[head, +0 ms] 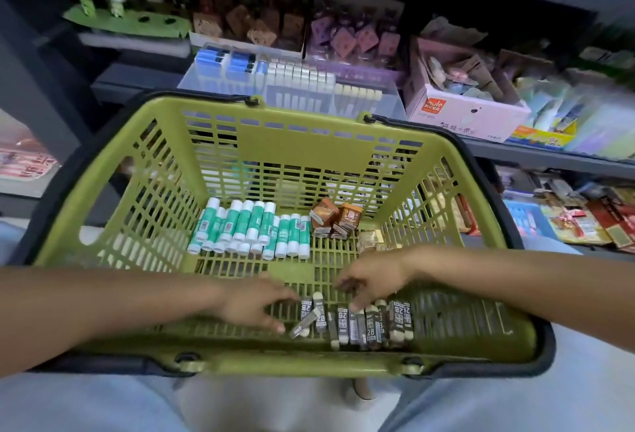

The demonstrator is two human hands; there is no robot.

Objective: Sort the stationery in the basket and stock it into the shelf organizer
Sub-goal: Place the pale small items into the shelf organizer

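Now | green basket [220,143] before stocked shelves [515,153] | left hand [254,304], right hand [371,282]: grips released over 2B lead cases [371,323]

A stationery shop: dark metal shelves [536,153] carry stock in rows, with a clear organizer [385,101] of boxed erasers, a printed carton [464,115] of small packets and hanging novelty items, while a green shopping basket [240,143] holds glue sticks [251,229] in quantity
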